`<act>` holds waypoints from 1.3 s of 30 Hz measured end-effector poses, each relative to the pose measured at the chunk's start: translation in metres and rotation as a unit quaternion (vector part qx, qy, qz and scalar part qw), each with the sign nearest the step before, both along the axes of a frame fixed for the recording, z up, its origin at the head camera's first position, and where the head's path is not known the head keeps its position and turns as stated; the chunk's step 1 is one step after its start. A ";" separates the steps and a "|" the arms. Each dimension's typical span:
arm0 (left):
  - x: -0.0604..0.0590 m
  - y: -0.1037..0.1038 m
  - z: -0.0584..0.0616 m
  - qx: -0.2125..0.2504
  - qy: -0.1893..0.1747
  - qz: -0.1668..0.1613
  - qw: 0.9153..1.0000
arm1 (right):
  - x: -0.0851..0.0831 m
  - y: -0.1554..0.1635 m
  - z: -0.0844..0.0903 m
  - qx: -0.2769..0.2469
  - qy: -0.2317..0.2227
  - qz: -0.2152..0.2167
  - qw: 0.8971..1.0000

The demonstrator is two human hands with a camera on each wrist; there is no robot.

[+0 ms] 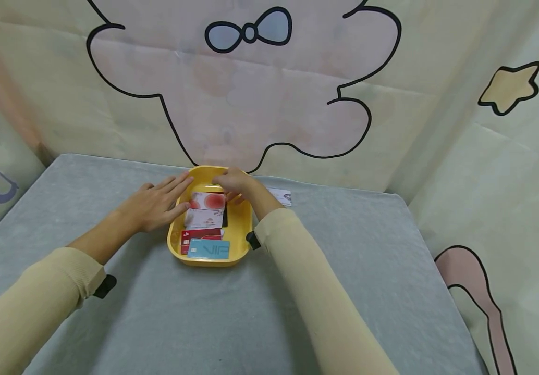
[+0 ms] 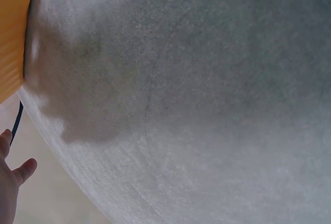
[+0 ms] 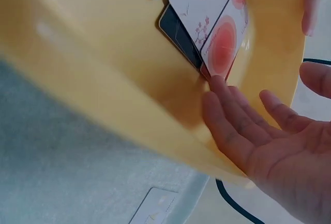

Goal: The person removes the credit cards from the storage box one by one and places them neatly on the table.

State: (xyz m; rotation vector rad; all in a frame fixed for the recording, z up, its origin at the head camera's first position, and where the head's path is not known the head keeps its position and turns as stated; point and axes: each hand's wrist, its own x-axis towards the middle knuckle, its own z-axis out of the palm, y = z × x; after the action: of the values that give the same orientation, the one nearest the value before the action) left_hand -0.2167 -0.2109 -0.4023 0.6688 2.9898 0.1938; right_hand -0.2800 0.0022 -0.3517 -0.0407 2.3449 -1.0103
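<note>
A yellow tray (image 1: 239,232) holds several cards lying in an overlapping column. At the far end is a white card with a red circle (image 1: 214,200), then a pale card with a floral print (image 1: 204,219). Nearer lie a red card (image 1: 199,235) and a light blue VIP card (image 1: 209,250). My left hand (image 1: 157,207) has its fingers spread at the tray's left rim. My right hand (image 3: 274,141) reaches inside from the right, fingers extended, fingertips at the edge of the red-circle card. A black card (image 3: 178,35) shows partly beneath the pale one.
Another white printed card (image 1: 280,196) lies on the grey cloth (image 1: 344,260), right of the tray and partly behind the right forearm. A patterned curtain (image 1: 438,104) hangs behind the table's far edge.
</note>
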 end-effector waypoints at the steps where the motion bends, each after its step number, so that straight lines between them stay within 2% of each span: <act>1: 0.000 0.000 0.000 0.001 0.000 0.000 1.000 | 0.000 0.000 0.000 0.004 -0.002 -0.001 1.000; 10: 0.000 0.000 0.000 0.009 0.002 0.002 1.000 | 0.001 -0.004 -0.002 0.030 -0.016 -0.020 0.999; 16: 0.000 0.001 -0.001 0.012 0.001 0.004 1.000 | 0.001 -0.006 -0.003 0.018 -0.028 -0.049 0.998; 24: -0.002 0.001 -0.003 0.012 -0.001 0.003 1.000 | 0.000 -0.005 -0.002 0.010 -0.039 -0.049 0.998; 33: 0.000 0.001 0.000 0.003 -0.004 0.004 1.000 | 0.000 -0.007 -0.003 -0.003 -0.047 -0.071 0.996; 36: 0.000 0.001 0.000 -0.002 -0.006 0.006 1.000 | 0.000 -0.009 -0.002 0.007 -0.046 -0.067 0.997; 39: 0.000 0.001 -0.001 0.003 -0.005 0.007 1.000 | 0.001 -0.011 0.001 0.043 -0.049 -0.061 0.996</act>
State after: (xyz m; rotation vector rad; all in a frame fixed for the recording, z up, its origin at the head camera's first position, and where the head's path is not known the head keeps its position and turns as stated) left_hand -0.2169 -0.2096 -0.4029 0.6456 2.9856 0.2069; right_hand -0.2794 -0.0093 -0.3503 0.1828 2.3201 -0.9450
